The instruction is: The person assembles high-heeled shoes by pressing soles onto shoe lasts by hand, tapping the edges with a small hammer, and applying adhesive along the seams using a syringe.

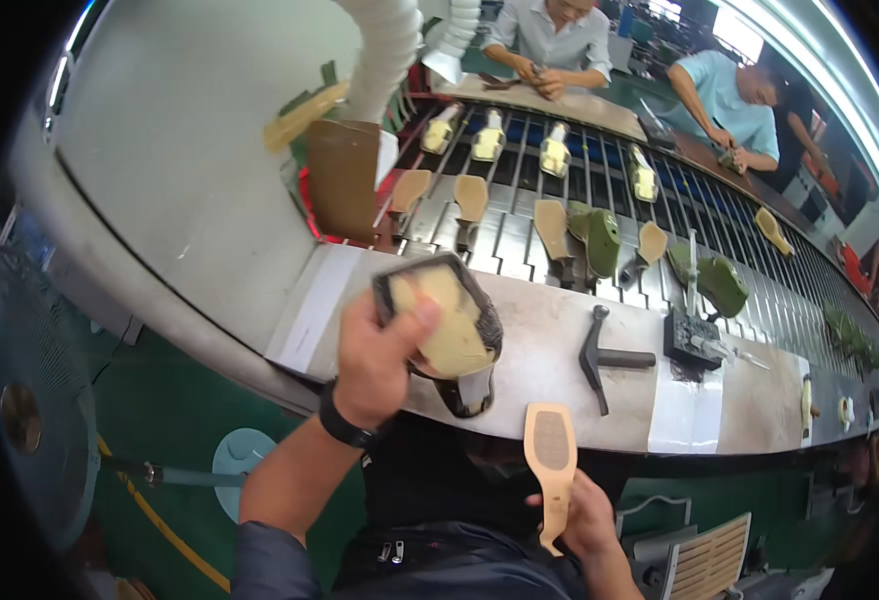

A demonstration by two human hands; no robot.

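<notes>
My left hand [372, 352] is closed around a dark shoe upper [487, 322] on a last, its cream-yellow underside [445, 318] facing up and my thumb pressed on it. The shoe is raised over the near edge of the bench, toe end toward the conveyor. Lower down and to the right, my right hand [590, 515] grips a tan shoe sole [552, 440] by its narrow end. The sole's wide end points up, with a greyish patch on its face. Most of the right fingers are hidden behind the sole.
A hammer [610, 358] lies on the bench [545, 345], left of a black tool block [693, 338]. Beyond, the conveyor [505, 225] carries upturned shoes [556, 150], tan soles [472, 198] and green shoes [600, 240]. Two people work across it. A fan [30, 420] stands at left.
</notes>
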